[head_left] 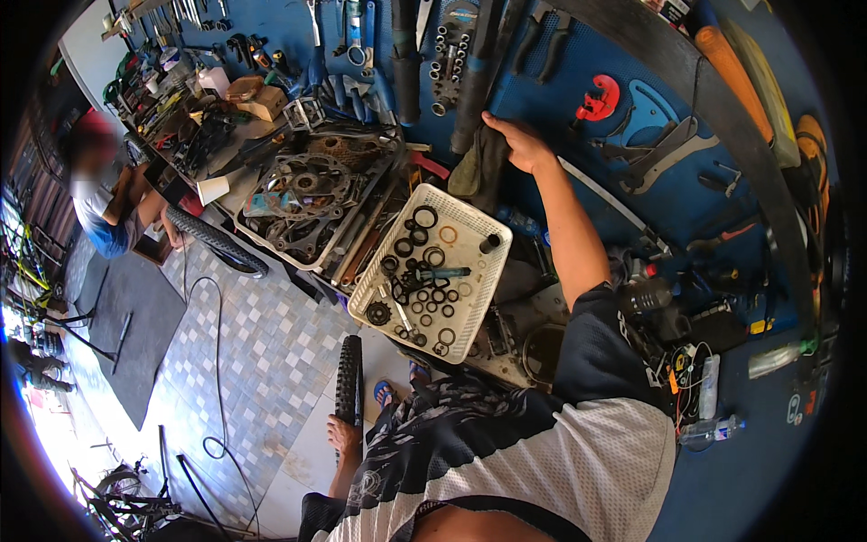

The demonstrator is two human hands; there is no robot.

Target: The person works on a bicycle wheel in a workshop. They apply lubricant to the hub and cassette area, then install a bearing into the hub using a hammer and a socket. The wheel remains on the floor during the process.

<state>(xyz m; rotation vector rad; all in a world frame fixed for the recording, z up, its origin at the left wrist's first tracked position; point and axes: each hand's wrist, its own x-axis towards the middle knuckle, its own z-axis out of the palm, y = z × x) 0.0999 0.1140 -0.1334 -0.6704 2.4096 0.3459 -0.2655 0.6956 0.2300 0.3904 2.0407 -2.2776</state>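
My right hand (522,147) reaches up to the tool wall and grips a dark cloth (489,163) hanging there; some of its fingers are hidden. Down at my left side, my left hand (343,435) is closed on a knobby bicycle tire (348,379) standing upright. Between them, a white plastic basket (495,271) sits tilted on the bench. Inside lie several black rings, thin metal washers, a small sprocket (377,313) and a dark cylindrical part (489,243).
Left of the basket is a tray of greasy chainrings and metal plates (312,185). Pliers (542,41) and a red cutter (597,98) hang on the blue wall. A seated person (104,194) is at far left beside another tire (217,242). A black cable (219,361) crosses the tiled floor.
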